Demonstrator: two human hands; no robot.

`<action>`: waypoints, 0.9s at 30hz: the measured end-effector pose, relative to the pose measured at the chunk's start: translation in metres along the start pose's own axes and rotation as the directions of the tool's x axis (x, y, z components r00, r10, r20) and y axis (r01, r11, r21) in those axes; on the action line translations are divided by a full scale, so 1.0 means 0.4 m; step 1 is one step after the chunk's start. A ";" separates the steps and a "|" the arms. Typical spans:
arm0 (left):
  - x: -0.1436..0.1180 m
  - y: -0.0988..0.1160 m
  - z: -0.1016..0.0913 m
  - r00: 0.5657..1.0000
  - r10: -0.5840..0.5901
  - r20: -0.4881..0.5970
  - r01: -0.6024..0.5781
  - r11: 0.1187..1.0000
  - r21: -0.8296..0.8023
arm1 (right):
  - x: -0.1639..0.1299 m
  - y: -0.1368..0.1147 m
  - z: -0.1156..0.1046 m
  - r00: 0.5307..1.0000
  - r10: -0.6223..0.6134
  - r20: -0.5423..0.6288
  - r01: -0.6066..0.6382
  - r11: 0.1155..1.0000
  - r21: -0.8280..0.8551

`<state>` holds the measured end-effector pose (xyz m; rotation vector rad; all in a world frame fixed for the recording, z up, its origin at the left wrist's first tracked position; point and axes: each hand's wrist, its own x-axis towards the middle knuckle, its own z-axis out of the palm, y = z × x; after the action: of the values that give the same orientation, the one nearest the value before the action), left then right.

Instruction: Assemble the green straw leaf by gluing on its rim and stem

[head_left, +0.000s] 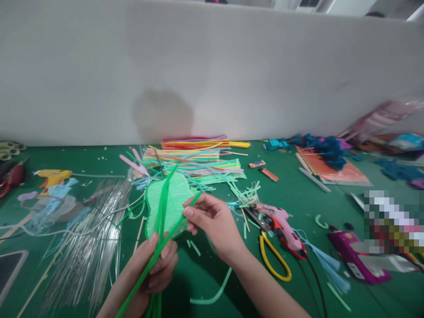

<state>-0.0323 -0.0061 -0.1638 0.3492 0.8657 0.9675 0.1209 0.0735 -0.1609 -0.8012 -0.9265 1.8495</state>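
Observation:
My left hand (pixel 159 265) is closed round several bright green pipe cleaners (pixel 162 205) that stand up past its fingers. One longer green pipe cleaner (pixel 145 267) slants across that hand, and my right hand (pixel 212 223) pinches its upper end between thumb and forefinger. Just beyond the hands lies a pale green wavy-edged piece (pixel 180 187) with a darker green rim. The bundle hides part of it. Behind it, stacks of coloured pipe cleaners (pixel 195 154) lie against the wall side.
To the right are yellow-handled scissors (pixel 274 260), a pink glue gun (pixel 281 223) and a purple tool (pixel 359 256). On the left lie a yellow glue gun (pixel 53 176), a heap of thin clear strips (pixel 94 238) and a tablet-like edge (pixel 13 274). A pale partition (pixel 232 75) rises behind.

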 end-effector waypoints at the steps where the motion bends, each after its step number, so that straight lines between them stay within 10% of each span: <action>1: -0.001 0.001 -0.003 1.000 0.007 0.004 -0.007 1.000 0.006 | -0.001 -0.002 0.000 1.000 0.003 -0.004 -0.003 1.000 0.000; 17: 0.071 0.017 0.023 0.997 -0.057 0.058 0.052 0.995 0.091 | 0.017 -0.007 -0.052 0.992 -0.049 -0.119 0.026 0.982 -0.188; 23: 0.112 -0.036 0.078 0.983 -0.165 0.081 0.132 0.939 0.319 | -0.013 0.002 -0.056 0.994 0.106 -0.016 -0.107 0.963 -0.246; 27: 0.083 -0.083 0.085 0.986 -0.156 0.053 0.101 0.824 0.557 | -0.027 -0.004 -0.051 0.990 0.083 -0.110 -0.083 0.997 0.008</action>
<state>0.0221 0.0068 -0.1790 0.8190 1.0603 0.5495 0.1427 0.0699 -0.1684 -0.9422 -0.8308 1.8578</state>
